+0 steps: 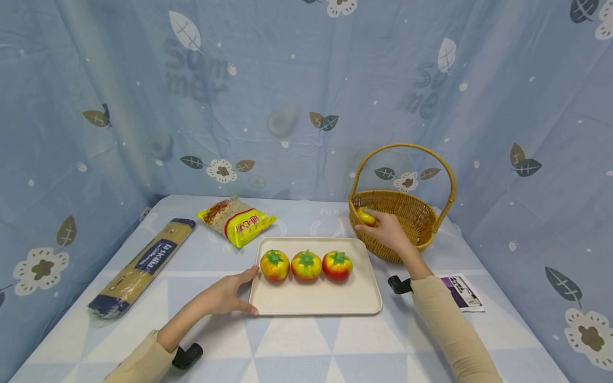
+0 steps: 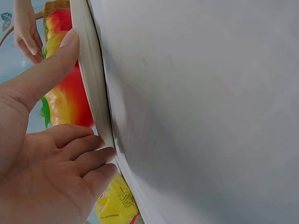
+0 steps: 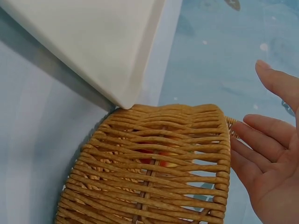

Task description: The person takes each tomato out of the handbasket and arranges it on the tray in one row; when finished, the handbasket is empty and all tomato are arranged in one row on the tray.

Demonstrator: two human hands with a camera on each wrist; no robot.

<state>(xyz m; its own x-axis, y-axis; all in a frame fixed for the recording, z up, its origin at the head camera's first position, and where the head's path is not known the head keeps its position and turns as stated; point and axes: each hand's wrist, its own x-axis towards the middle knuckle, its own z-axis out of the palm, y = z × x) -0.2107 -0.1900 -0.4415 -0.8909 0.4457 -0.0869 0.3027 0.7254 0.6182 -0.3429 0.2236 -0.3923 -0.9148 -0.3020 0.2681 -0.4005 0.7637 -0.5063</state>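
On a cream tray [image 1: 316,303] three red-and-yellow toy tomatoes [image 1: 306,265] with green tops sit in a row. My left hand [image 1: 227,294] rests against the tray's left rim, its thumb and fingers spread along the edge [image 2: 96,84]. At the right, my right hand [image 1: 388,231] reaches over the near left rim of a wicker basket [image 1: 397,199]. A yellow toy tomato [image 1: 366,216] lies inside by its fingertips. In the right wrist view this hand [image 3: 273,163] has straight fingers outside the weave, and red shows through the gaps.
A long pack of spaghetti [image 1: 143,266] lies at the left. Behind the tray is a yellow bag of pasta [image 1: 237,219]. A purple-and-white packet [image 1: 462,292] lies beneath the right forearm. The basket's tall handle [image 1: 402,145] arches above it. Patterned curtains stand around the table.
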